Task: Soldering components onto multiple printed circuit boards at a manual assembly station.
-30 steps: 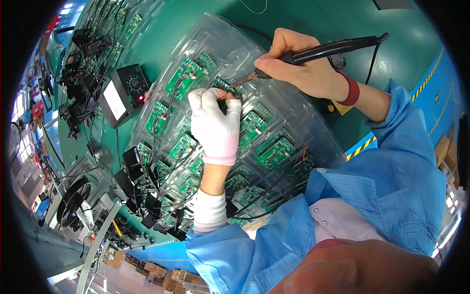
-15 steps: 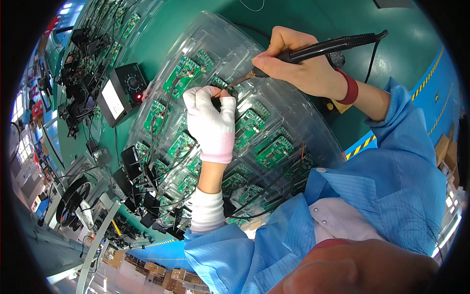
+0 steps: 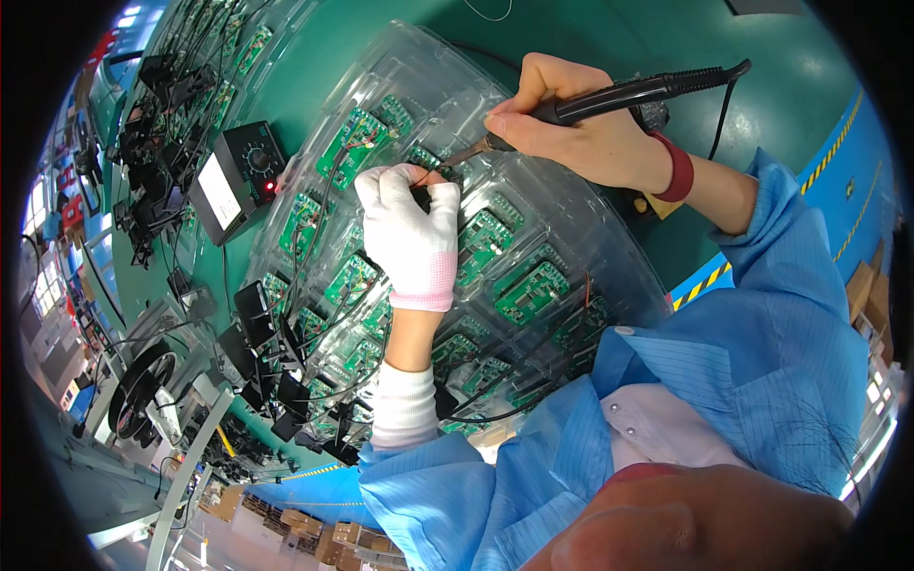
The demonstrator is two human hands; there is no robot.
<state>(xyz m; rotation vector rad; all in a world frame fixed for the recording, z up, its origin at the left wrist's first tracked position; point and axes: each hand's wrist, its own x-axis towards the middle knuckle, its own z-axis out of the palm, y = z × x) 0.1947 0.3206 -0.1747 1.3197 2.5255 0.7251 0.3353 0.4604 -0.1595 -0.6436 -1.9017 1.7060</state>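
Note:
My right hand (image 3: 581, 128) is wrapped round the black handle of a soldering iron (image 3: 628, 95), whose cord leads off to the right. Its metal tip points down-left to a green circuit board (image 3: 433, 162) just beyond my left fingertips. A white glove with bare fingertips covers my left hand (image 3: 409, 233). Thumb and forefinger are pinched together at that board, apparently on a thin wire; the hand itself hides most of the grip. Under both hands lies a clear plastic tray (image 3: 543, 190) with several green boards in its compartments, such as the board (image 3: 486, 240) right of my left hand.
Left of the tray stands a black soldering station (image 3: 238, 181) with a dial and a lit red light. Black adapters with cables (image 3: 262, 324) crowd the tray's near-left edge. Cables cross the boards. More boards and cords lie far left on the green table (image 3: 762, 86).
My right hand and the soldering iron have shifted very slightly to the left. The left hand stays pinched at the same board.

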